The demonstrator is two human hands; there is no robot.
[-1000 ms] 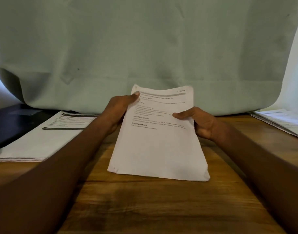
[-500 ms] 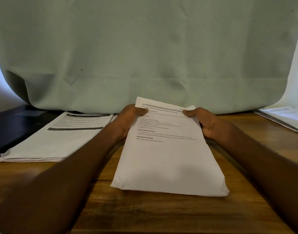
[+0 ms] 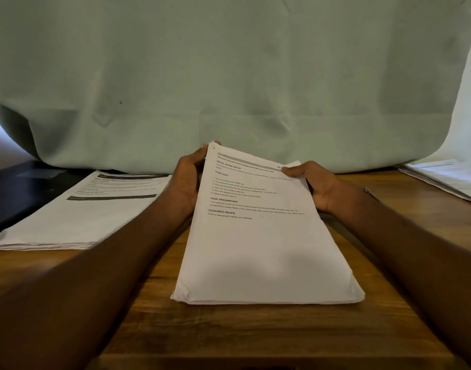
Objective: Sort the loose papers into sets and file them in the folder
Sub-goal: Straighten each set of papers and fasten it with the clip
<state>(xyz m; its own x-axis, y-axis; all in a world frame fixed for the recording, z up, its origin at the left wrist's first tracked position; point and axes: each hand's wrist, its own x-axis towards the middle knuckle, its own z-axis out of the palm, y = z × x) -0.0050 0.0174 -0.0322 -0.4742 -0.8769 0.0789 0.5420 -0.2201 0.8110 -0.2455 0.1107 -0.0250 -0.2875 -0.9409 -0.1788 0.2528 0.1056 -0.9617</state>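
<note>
Gripping the thick white stack of printed A4 sheets [image 3: 261, 236] at its far end: left hand [image 3: 187, 180] has fingers curled round the far-left corner, right hand [image 3: 313, 182] pinches the far-right corner, thumb on top. Near edge of the stack rests on the brown wooden desk [image 3: 255, 332], mid-desk toward the front edge; far end is tilted up off the surface.

Risks, as I judge them:
- sheets look unbound (no clip or staple visible), so a tilt with a loose pinch could let them fan out or slide toward the front edge
- near-left corner is already dog-eared; jogging the stack on that edge could crease it more
- mixing with the second white printed pile [image 3: 76, 212] at the left edge, since they look alike

Dark folder-like flat thing [image 3: 18, 193] sits at the far-left corner, partly under that pile. Third paper pile [image 3: 448, 180] at the far-right edge. Pale green cloth backdrop [image 3: 229, 76] hangs behind the desk. Dim lighting.
</note>
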